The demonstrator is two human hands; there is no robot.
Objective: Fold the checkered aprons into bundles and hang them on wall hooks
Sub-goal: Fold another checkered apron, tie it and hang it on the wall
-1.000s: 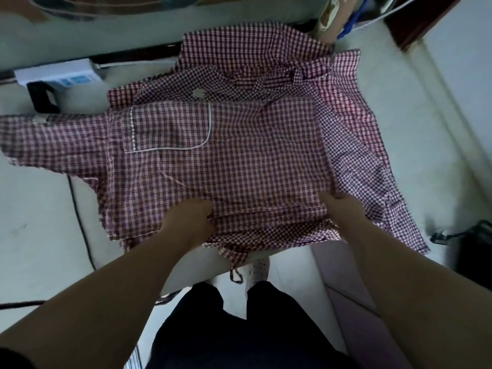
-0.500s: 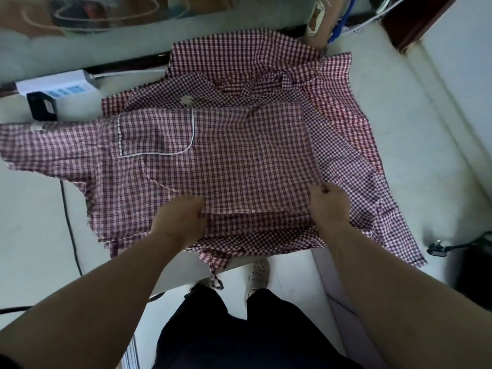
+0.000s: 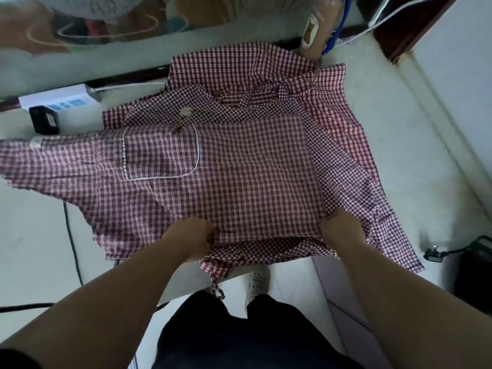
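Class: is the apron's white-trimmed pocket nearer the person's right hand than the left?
No, the pocket sits on the left part of the apron, just beyond the left hand and far from the right hand.

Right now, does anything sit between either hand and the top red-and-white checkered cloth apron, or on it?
Nothing visible does. The left hand and right hand both grip the top red-and-white checkered cloth apron by its near edge; other checkered aprons lie only beneath it. No wall hooks show.

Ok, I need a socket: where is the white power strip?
In the head view, the white power strip lies far left along the back edge of the surface, beyond the checkered apron, with a black block beside it.
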